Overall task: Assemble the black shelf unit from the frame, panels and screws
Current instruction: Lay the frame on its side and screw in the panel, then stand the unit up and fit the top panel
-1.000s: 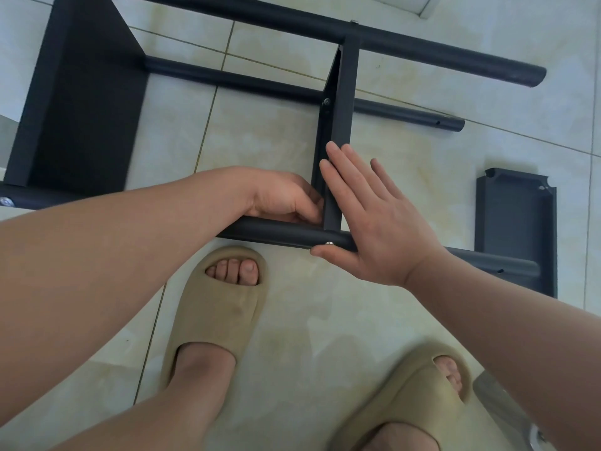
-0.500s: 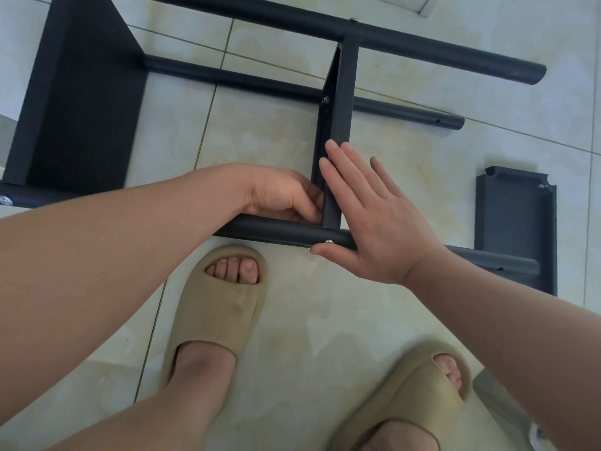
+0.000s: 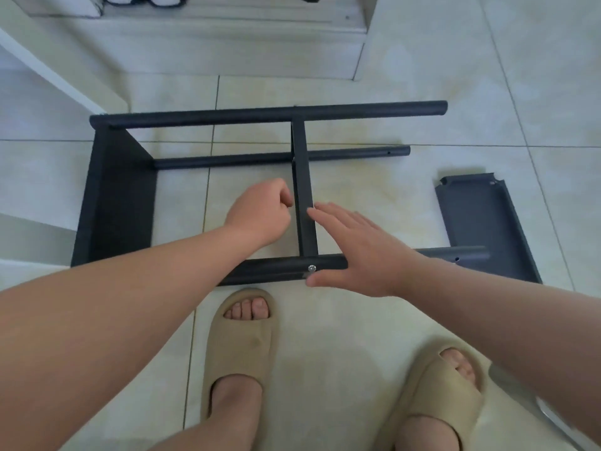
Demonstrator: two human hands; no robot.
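The black shelf frame lies on its side on the tiled floor. Its far tube [image 3: 260, 113] and near tube [image 3: 273, 270] are joined by a left end panel [image 3: 120, 196] and a narrow middle panel [image 3: 304, 190]. A silver screw [image 3: 312, 267] sits in the near tube below the middle panel. My left hand [image 3: 260, 213] is curled into a fist just left of the middle panel, with nothing visible in it. My right hand [image 3: 357, 245] is flat with straight fingers, fingertips at the middle panel's right side and thumb below the near tube. A loose black panel [image 3: 481, 219] lies at the right.
My feet in beige sandals [image 3: 242, 346] [image 3: 445, 385] stand just in front of the near tube. A pale low cabinet [image 3: 195, 43] runs along the back, and a white board [image 3: 48, 70] slants at the far left. A thinner rear tube [image 3: 227, 161] lies on the floor inside the frame.
The view has pulled back and up. My left hand has come off the joint at the near tube and risen beside the middle panel as a fist. My right hand stays flat there.
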